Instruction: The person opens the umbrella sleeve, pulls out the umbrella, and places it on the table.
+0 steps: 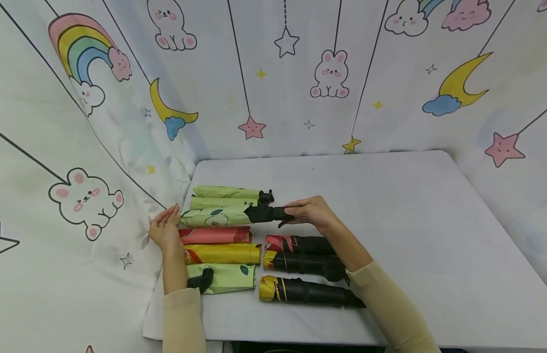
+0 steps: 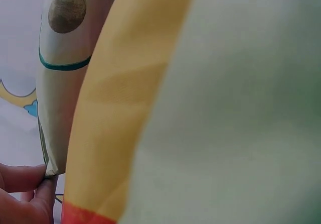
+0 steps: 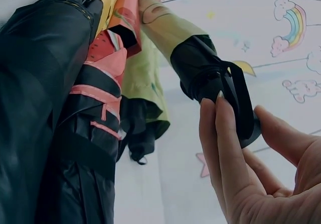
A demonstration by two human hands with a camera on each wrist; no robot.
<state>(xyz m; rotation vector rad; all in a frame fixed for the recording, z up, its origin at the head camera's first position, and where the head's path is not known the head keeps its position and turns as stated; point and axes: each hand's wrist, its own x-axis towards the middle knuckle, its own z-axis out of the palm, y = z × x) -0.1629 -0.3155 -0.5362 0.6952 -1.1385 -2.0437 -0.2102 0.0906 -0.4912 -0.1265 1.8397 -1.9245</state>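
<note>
A folded umbrella in a light green avocado-print sleeve (image 1: 218,215), with a black handle end, is held lengthwise between both hands. My left hand (image 1: 166,230) pinches the tip of the sleeve; the left wrist view shows thumb and fingers (image 2: 22,179) on its corner. At the other end my right hand (image 1: 315,214) grips the black handle (image 3: 205,86) by its strap end. Two more green umbrellas (image 1: 226,191) lie just behind it. In front are a red sleeve (image 1: 216,235), a yellow sleeve (image 1: 224,254) and a flat green sleeve (image 1: 231,278).
Right of the sleeves lie black folded umbrellas, one with red trim (image 1: 279,243) and two with yellow ends (image 1: 270,260). All rest on a white table (image 1: 410,220). A printed curtain (image 1: 277,98) surrounds its back and sides.
</note>
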